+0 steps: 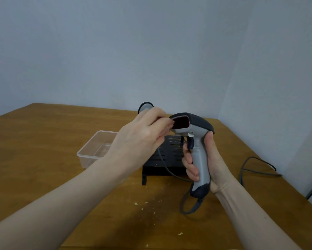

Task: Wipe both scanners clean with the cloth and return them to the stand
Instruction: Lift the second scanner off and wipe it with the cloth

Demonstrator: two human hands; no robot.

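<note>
My right hand [204, 163] grips the handle of a grey and black scanner [195, 130], held upright above the table with its dark red window facing left. My left hand [142, 136] pinches a small pinkish cloth [170, 124] and holds it against the left edge of that window. Only a frayed bit of the cloth shows past my fingers. Behind my hands stands the black slotted stand [166, 159]. The dark round head of a second scanner [145, 106] peeks out behind my left hand, the rest hidden.
A clear plastic tub [95, 150] stands on the wooden table [43, 141] left of the stand. The grey scanner cable [187, 206] loops under my right wrist, and another cable [256, 168] lies at the right. Small crumbs [146, 204] dot the table front.
</note>
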